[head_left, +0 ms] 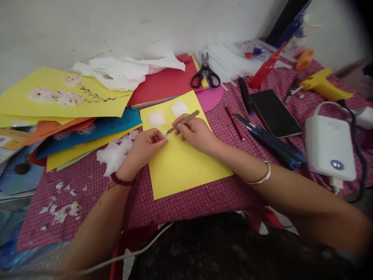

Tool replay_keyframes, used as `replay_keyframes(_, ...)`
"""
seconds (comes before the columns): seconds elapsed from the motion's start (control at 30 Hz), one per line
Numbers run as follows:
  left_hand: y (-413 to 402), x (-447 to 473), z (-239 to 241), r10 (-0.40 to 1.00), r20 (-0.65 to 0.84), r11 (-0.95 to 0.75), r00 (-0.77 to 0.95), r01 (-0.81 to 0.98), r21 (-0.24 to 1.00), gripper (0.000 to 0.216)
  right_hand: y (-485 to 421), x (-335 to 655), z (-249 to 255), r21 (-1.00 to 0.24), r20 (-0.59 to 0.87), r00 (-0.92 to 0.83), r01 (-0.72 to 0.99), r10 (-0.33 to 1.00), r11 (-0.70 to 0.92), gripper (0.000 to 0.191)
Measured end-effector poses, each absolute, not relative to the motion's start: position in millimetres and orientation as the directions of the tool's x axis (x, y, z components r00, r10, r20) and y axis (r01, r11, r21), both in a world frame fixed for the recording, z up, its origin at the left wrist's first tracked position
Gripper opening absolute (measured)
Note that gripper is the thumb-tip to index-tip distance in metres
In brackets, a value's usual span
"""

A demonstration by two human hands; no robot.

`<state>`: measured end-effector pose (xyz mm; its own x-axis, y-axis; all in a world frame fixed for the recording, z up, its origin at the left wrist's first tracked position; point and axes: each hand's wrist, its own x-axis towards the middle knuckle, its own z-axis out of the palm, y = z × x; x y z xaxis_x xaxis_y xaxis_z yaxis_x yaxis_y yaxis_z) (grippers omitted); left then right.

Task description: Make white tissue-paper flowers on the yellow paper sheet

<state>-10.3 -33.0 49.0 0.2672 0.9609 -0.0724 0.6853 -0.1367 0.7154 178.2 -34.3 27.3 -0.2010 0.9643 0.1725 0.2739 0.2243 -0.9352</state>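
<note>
A sheet of yellow paper [186,167] lies at a slant on the table with two fluffy white tissue puffs, the left puff [156,118] and the right puff [179,109], near its top. My right hand [194,132] grips a slim brown tool [190,116] that tapers to a point, its tip down at the paper below the puffs. Close to that tip, my left hand [150,144] has thumb and fingers pinched together. A small white scrap [166,135] shows by its fingertips; whether the fingers hold it is unclear. Torn white tissue [115,153] lies beside my left wrist.
Left are colored sheets, including a yellow flower picture [101,107], and paper scraps [61,213]. Black scissors [205,72] rest on red paper [163,86]. Rightward lie a red pencil [234,121], a blue cutter [271,142], a phone [276,112], a yellow glue gun [326,85] and a white power bank [329,146].
</note>
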Motion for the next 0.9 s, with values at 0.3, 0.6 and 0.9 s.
replay_keyframes(0.3, -31, -12, 43, 0.971, -0.047, -0.113, 0.235, 0.620, 0.777, 0.016, -27, 173, 25, -0.997, -0.009, -0.144, 0.083, 0.990, 0.003, 0.013)
replay_keyframes(0.6, -8, -14, 57, 0.976, -0.067, -0.095, 0.205, 0.688, 0.719, 0.017, -35, 190, 40, -0.998, 0.068, -0.047, 0.008, 0.997, 0.068, 0.013)
replay_keyframes(0.9, 15, -6, 60, 0.978, -0.087, -0.106, 0.189, 0.813, 0.573, 0.016, -39, 188, 33, -0.989, 0.118, -0.170, 0.065, 0.978, 0.131, 0.013)
